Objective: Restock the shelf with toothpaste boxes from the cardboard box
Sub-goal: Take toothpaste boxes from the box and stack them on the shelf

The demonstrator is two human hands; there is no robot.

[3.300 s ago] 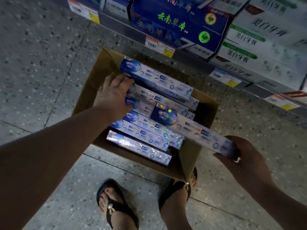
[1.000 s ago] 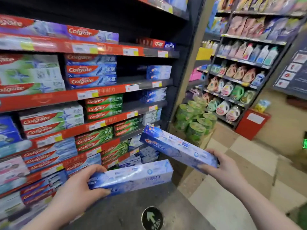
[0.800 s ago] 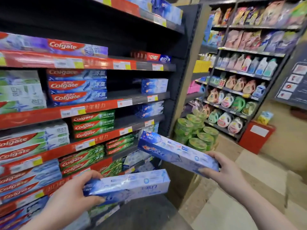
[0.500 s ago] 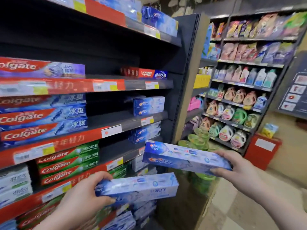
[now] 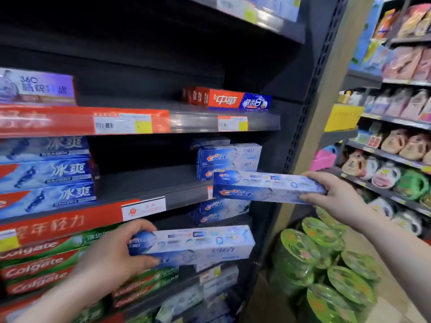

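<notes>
The right hand (image 5: 335, 194) holds a blue Crest toothpaste box (image 5: 268, 187) by its far end. The fingers are wrapped tight around that end, so the grip is closed on the box. The box lies flat and long, with its free end pointing at the shelf (image 5: 163, 183). That end sits just in front of the small stack of Crest boxes (image 5: 229, 159) already there. It looks held this way so it can slide in flat on top of the stack, with the name facing out like the others.

The left hand (image 5: 112, 255) holds a second toothpaste box (image 5: 198, 244) lower down, near the shelf below. Its grip is closed on the near end, thumb under and fingers over. This box waits its turn, I think, while the other one goes in first.

The shelf has a wide bare spot between the stack and the blue Colgate boxes (image 5: 46, 176) on the left, so there is room for more. The cardboard box is not in view here.

Holding only the end could let a long box tip down, so a slow, level push seems best.
</notes>
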